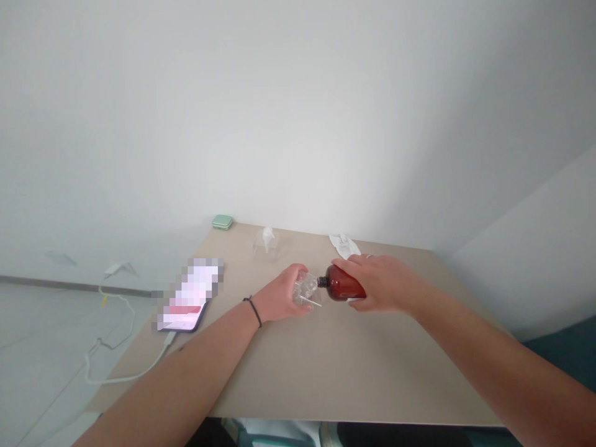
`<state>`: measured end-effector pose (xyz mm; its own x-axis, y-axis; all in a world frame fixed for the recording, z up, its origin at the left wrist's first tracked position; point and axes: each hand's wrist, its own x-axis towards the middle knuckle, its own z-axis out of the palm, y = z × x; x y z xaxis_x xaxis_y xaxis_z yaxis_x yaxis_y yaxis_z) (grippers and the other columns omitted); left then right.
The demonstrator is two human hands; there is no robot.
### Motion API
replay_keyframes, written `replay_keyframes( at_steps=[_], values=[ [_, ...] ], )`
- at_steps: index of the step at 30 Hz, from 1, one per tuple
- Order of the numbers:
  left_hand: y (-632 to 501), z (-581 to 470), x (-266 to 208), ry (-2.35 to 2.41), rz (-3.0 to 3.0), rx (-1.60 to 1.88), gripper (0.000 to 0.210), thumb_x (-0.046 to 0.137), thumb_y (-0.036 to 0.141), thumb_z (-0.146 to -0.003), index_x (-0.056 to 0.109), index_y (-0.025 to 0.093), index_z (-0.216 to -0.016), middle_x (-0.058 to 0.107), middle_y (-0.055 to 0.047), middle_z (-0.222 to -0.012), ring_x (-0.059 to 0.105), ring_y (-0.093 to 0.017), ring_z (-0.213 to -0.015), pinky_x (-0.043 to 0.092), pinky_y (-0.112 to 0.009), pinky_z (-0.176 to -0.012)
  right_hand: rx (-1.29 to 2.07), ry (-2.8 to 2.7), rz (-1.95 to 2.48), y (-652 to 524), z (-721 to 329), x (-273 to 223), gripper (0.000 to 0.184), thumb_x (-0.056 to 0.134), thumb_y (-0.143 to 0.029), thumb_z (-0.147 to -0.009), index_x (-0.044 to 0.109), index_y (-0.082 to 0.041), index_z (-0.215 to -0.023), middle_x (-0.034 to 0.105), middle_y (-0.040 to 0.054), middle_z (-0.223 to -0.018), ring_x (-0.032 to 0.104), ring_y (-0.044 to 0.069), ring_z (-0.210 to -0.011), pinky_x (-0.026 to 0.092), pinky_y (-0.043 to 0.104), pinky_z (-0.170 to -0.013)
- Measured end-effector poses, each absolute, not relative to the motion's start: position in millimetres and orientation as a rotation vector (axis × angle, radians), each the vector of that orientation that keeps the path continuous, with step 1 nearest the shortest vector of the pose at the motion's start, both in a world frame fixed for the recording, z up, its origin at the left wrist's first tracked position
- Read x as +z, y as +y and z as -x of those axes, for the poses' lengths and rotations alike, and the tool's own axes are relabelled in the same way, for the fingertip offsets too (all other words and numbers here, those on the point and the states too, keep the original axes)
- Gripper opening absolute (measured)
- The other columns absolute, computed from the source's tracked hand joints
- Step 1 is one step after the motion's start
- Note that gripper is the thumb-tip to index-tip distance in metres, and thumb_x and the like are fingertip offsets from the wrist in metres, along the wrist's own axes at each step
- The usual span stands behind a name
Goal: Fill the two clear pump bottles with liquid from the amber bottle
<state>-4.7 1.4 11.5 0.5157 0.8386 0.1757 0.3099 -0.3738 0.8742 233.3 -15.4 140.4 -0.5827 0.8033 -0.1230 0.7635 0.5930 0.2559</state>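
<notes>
My right hand point(372, 279) is wrapped round a reddish-brown bottle point(342, 284), which lies tilted on its side with its dark threaded neck pointing left. That neck meets the edge of a small clear container point(306, 288), gripped at its left side by my left hand point(284, 293). A thin white stick point(311, 302) shows at the container's front. Whether liquid is flowing from the bottle, I cannot tell. The contents of the clear container are hard to make out.
A phone point(190, 295) with a white charging cable point(135, 376) lies at the table's left. Toward the back are a green case point(222, 221), a clear box point(266, 247) with white material on top, and a white flat packet point(344, 244). The wall borders the table's point(363, 372) far edge.
</notes>
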Motion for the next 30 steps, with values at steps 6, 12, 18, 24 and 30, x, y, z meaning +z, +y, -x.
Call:
replay_keyframes(
  at_steps=[6, 12, 18, 24, 30],
  values=[
    [1.4, 4.2, 10.2, 0.93, -1.908, 0.847, 0.071, 0.08, 0.023, -0.063, 0.042, 0.02, -0.123, 0.057, -0.009, -0.116, 0.06, -0.027, -0.104, 0.045, -0.048, -0.097, 0.244, 2.61, -1.294, -15.9, -233.0, 141.3, 0.066, 0.067, -0.042, -0.072, 0.047, -0.028, -0.133, 0.069, 0.0064, -0.103, 0.067, 0.028, -0.086, 0.041, 0.032, -0.065],
    [2.1, 4.6, 8.8, 0.932, -1.911, 0.834, 0.072, 0.08, 0.024, -0.064, 0.041, 0.021, -0.125, 0.057, -0.008, -0.114, 0.06, -0.026, -0.102, 0.046, -0.048, -0.096, 0.243, 2.6, -1.301, -15.2, -233.0, 140.9, 0.066, 0.068, -0.043, -0.071, 0.048, -0.029, -0.132, 0.069, 0.0062, -0.104, 0.067, 0.028, -0.085, 0.04, 0.032, -0.064],
    [1.4, 4.3, 10.4, 0.943, -1.912, 0.818, 0.072, 0.08, 0.024, -0.064, 0.041, 0.02, -0.124, 0.057, -0.008, -0.111, 0.06, -0.027, -0.103, 0.047, -0.048, -0.095, 0.247, 2.6, -1.302, -15.8, -232.8, 141.0, 0.065, 0.068, -0.043, -0.072, 0.047, -0.029, -0.133, 0.069, 0.0065, -0.106, 0.067, 0.028, -0.087, 0.04, 0.032, -0.064],
    [1.6, 4.6, 10.2, 0.947, -1.925, 0.812, 0.073, 0.08, 0.026, -0.064, 0.039, 0.02, -0.125, 0.056, -0.011, -0.118, 0.059, -0.028, -0.106, 0.046, -0.048, -0.095, 0.253, 2.606, -1.289, -16.0, -232.9, 141.9, 0.064, 0.067, -0.044, -0.072, 0.047, -0.029, -0.132, 0.069, 0.0056, -0.103, 0.067, 0.028, -0.085, 0.038, 0.032, -0.062],
    [1.1, 4.7, 12.1, 0.946, -1.927, 0.803, 0.071, 0.079, 0.026, -0.065, 0.04, 0.019, -0.124, 0.057, -0.01, -0.114, 0.059, -0.027, -0.105, 0.046, -0.047, -0.095, 0.253, 2.591, -1.296, -15.1, -232.7, 141.4, 0.066, 0.067, -0.045, -0.072, 0.047, -0.029, -0.133, 0.069, 0.0061, -0.104, 0.067, 0.028, -0.085, 0.039, 0.032, -0.063]
  ],
)
